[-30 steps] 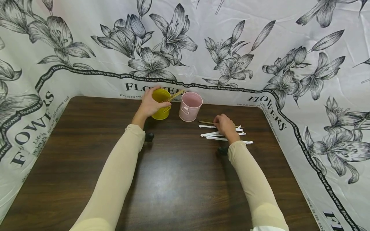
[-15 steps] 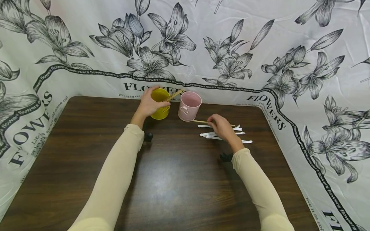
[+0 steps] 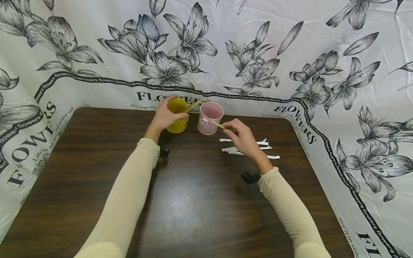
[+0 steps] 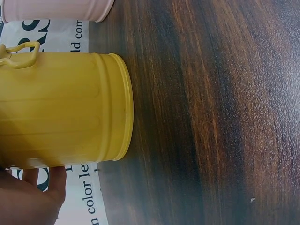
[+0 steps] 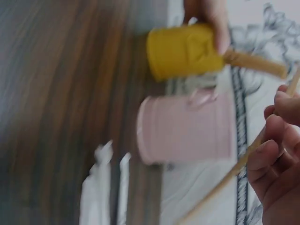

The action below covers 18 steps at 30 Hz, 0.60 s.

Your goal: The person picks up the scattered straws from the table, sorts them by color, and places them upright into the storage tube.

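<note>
My left hand [image 3: 164, 116] grips the small yellow bucket [image 3: 175, 126] at its rim, thumb across the front near the handle. Light wooden sticks [image 3: 195, 104] lean out of this bucket to the right. Just beside it stands a pink bucket [image 3: 210, 120], upright and untouched. My right hand [image 3: 242, 138] pinches a thin wooden stick [image 3: 218, 124], like a chopstick, between thumb and fingers. The stick's left end overlaps the pink bucket's side in the head view; in the right wrist view the stick [image 5: 220, 185] runs long on both sides of the fingers.
Several slim white paper-wrapped sticks [image 3: 246, 148] lie on the dark wooden table [image 3: 193, 200] under and beside my right hand. A white flower-printed cloth [image 3: 200, 64] hangs behind the table and along its sides. Black wrist camera mounts [image 3: 250, 177] jut from under both forearms.
My right hand has picked the thin wooden stick up from beside the white wrapped ones and moved it left and up toward the pink bucket. The left hand stays on the yellow bucket.
</note>
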Tool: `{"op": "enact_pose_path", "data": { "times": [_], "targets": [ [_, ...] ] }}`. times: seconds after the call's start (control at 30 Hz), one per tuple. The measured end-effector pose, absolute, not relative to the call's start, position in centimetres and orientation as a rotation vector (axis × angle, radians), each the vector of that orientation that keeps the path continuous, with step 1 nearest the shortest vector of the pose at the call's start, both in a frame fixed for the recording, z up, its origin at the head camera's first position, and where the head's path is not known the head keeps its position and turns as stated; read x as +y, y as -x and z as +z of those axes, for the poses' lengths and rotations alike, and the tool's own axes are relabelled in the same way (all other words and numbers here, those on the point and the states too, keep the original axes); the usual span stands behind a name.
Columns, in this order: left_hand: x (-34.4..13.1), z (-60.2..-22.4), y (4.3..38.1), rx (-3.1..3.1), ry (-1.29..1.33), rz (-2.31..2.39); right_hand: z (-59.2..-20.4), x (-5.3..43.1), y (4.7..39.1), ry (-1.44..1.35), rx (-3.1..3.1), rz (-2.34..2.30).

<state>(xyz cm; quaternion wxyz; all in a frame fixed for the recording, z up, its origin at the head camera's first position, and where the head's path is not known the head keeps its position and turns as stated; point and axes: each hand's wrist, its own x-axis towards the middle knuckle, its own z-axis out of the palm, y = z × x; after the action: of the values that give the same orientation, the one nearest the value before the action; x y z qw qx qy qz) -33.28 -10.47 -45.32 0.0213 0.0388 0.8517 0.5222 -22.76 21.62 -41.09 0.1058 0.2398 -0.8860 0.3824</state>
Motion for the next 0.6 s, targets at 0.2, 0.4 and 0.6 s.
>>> {"op": "enact_pose_path", "data": {
  "times": [0.2, 0.4, 0.6],
  "targets": [
    [-10.5, -45.3, 33.2, 2.646, -0.123, 1.607, -38.6, 19.4, 22.2, -0.59, -2.492, 1.463],
    [-10.5, -45.1, 33.1, 2.632, -0.115, 1.618, -36.6, 17.7, 22.9, -0.536, -2.254, 1.673],
    [-10.6, -45.2, 33.2, 2.635, -0.121, 1.6, -35.0, 15.9, 23.6, -0.558, -1.992, 1.847]
  ]
}}
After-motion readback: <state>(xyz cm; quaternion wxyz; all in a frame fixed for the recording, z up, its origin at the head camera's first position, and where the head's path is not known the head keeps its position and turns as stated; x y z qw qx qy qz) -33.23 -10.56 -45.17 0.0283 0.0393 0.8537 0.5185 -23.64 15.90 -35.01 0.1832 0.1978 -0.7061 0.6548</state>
